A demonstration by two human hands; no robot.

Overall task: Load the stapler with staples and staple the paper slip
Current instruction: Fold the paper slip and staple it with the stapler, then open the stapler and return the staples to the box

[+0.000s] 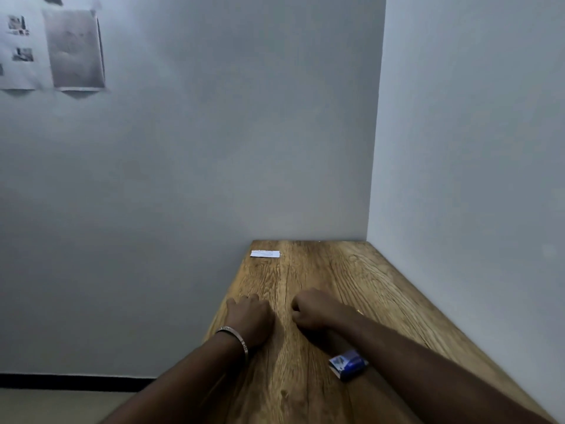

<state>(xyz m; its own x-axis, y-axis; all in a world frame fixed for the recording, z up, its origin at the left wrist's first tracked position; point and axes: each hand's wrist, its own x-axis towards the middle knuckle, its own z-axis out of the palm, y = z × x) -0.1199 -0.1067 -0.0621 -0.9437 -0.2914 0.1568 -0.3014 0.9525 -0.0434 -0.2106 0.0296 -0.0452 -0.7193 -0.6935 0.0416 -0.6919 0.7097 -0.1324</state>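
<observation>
A white paper slip (pixel 265 254) lies flat near the far left corner of the wooden table (pixel 330 270). A small blue and white staple box (pixel 347 364) rests on the table under my right forearm, partly hidden by it. My left hand (pixel 250 319), with a metal bangle at the wrist, lies palm down near the table's left edge, fingers curled. My right hand (pixel 312 310) is closed in a fist on the table beside it; nothing shows inside either hand. No stapler is visible.
The table stands in a corner, with a grey wall behind it and a white wall (pixel 474 148) along its right side. Its left edge drops to the floor. Papers (pixel 73 50) hang on the wall at the upper left.
</observation>
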